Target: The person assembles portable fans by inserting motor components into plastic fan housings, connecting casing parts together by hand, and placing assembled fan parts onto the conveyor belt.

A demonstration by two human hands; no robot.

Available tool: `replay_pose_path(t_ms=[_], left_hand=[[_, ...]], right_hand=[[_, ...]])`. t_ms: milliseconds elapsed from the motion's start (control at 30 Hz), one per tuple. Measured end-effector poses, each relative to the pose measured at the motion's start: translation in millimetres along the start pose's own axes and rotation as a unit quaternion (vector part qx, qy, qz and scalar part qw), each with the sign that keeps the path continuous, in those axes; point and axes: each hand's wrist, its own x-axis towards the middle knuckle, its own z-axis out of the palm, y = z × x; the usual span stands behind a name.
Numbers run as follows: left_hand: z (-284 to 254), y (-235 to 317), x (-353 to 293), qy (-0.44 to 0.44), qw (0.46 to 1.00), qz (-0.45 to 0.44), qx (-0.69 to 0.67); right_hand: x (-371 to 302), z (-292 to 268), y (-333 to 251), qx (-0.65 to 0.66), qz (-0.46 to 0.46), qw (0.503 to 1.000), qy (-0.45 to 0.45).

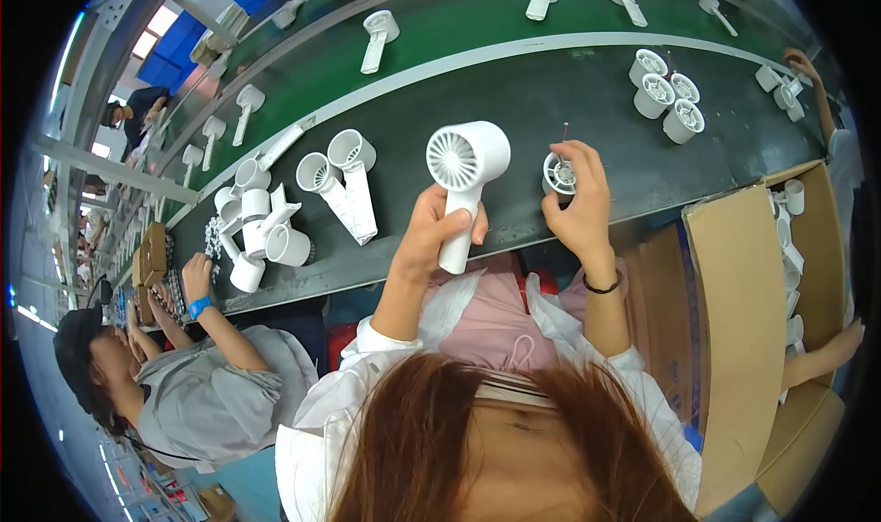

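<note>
My left hand (424,230) is wrapped round the handle of a white handheld fan housing (473,155), held upright above the bench with its round slatted grille facing left. Beside it, my right hand (587,205) has thumb and fingers closed on a white round fan unit (556,175) at the bench's near side. A thin red wire (565,131) sticks up from that unit. Left of my hands, two more white fan housings (351,150) lie together, their handles toward me. Farther right stands a small group of round fan units (654,95).
A green conveyor belt (459,22) carrying spaced-out housings runs beyond the dark bench (413,91). More housings (257,219) are heaped at left, near a co-worker in grey (220,394). At right, a cardboard box (734,338) holds white parts, with another person's arm (826,355) reaching in.
</note>
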Motion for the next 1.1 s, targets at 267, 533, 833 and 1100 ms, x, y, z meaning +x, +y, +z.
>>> replay_pose_path(t_ms=[267, 533, 833, 1100], left_hand=[[-9, -12, 8, 0.041, 0.558, 0.187, 0.808], [-9, -7, -3, 0.054, 0.574, 0.163, 0.801], [1, -3, -8, 0.051, 0.640, 0.179, 0.746], [38, 10, -1, 0.015, 0.734, 0.288, 0.615]], right_hand=[[-5, -9, 7, -0.022, 0.005, 0.999, 0.044], [-23, 17, -14, -0.048, 0.012, 0.995, 0.089], [-18, 2, -10, -0.005, -0.029, 0.994, 0.108], [-28, -38, -62, 0.034, -0.207, 0.973, -0.096]])
